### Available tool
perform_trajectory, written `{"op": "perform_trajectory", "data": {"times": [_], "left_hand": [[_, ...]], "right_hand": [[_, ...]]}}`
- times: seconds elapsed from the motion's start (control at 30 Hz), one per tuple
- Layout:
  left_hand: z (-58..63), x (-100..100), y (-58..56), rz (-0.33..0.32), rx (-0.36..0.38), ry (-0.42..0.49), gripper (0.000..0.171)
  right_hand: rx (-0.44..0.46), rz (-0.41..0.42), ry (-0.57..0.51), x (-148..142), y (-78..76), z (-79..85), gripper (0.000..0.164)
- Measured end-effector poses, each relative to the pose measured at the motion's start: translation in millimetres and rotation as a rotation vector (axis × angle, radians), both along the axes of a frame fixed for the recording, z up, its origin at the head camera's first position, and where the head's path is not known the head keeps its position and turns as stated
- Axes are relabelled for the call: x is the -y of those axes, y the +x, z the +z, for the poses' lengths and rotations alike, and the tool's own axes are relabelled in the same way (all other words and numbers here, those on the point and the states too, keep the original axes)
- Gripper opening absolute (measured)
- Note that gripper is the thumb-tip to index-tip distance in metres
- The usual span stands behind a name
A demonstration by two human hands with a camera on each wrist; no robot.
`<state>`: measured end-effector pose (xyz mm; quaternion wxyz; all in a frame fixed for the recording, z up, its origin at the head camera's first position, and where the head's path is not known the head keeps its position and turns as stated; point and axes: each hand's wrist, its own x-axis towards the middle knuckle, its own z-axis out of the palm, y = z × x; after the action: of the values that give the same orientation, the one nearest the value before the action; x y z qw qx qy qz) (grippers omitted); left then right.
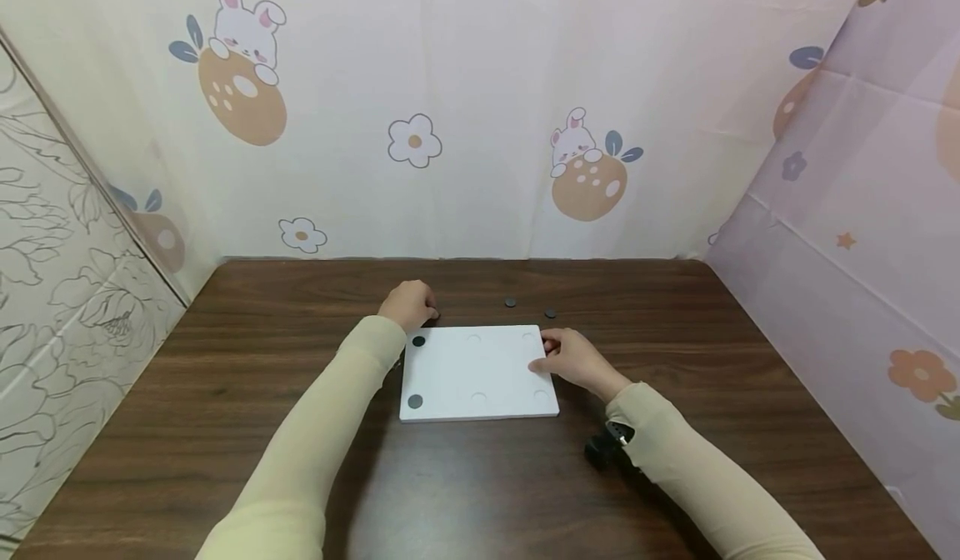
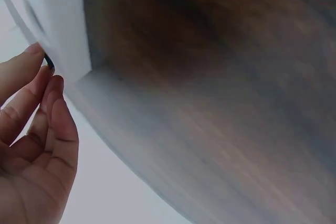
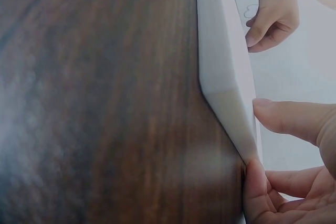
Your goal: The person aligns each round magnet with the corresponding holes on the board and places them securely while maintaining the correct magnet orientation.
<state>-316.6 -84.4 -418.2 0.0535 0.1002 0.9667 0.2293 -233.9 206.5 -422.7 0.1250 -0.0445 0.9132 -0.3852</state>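
A white rectangular board (image 1: 480,372) with shallow round recesses lies on the table. Two of its left recesses hold dark discs, one at the far corner (image 1: 418,341) and one at the near corner (image 1: 416,401). Just beyond the far left corner, my left hand (image 1: 408,303) pinches a small dark disc (image 2: 49,62) between thumb and fingertips. At the board's right edge, my right hand (image 1: 573,357) holds on with the thumb on top and the fingers along the side. The right wrist view shows that thumb (image 3: 286,118) at the upper edge.
Behind the board, two loose dark discs lie on the brown wooden table (image 1: 300,460), one left (image 1: 510,302) and one right (image 1: 551,313). A patterned curtain (image 1: 480,185) hangs along the table's far edge, with more patterned cloth at both sides.
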Motion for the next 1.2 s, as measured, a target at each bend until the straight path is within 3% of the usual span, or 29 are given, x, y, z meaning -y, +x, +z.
{"op": "perform_trajectory", "data": {"times": [0.23, 0.53, 1.2], "left_hand": [[7.9, -3, 8.7, -0.037, -0.007, 0.031, 0.012], [8.4, -10, 14.6, -0.051, 0.015, 0.026, 0.012], [15.3, -27, 33.0, -0.161, -0.032, 0.025, 0.011]], "right_hand": [[0.005, -0.004, 0.002, 0, -0.9, -2.3, 0.064], [0.008, -0.003, -0.007, 0, -0.7, -2.3, 0.064], [0.003, 0.007, 0.010, 0, -1.9, -0.3, 0.066]]}}
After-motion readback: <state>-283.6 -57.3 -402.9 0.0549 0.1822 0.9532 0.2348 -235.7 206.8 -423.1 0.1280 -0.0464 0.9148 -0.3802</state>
